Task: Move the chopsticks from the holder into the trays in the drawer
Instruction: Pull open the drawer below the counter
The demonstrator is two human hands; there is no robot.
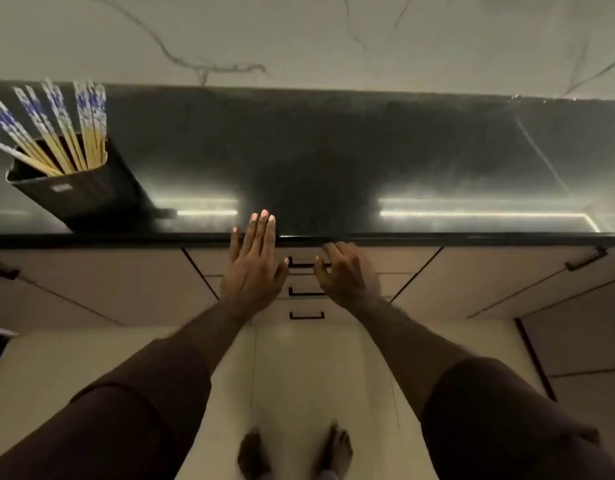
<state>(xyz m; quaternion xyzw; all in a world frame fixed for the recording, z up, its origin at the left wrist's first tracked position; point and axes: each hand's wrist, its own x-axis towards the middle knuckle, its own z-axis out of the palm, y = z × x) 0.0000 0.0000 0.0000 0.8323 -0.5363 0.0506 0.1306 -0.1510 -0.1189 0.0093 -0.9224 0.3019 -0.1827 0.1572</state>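
Nothing is moved yet: all chopsticks (57, 129) stand in the holder (81, 188) on the bench (333, 161). Our left hand (254, 261) lies spread and empty; our right hand (344, 271), fingers curled but empty, reaches the shut drawer's handle (301, 264).

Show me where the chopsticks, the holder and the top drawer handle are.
chopsticks (62, 133): head view, on the bundle's patterned upper shafts.
holder (88, 195): head view, on its dark front wall.
top drawer handle (301, 264): head view, on the bar's bare stretch between the hands.
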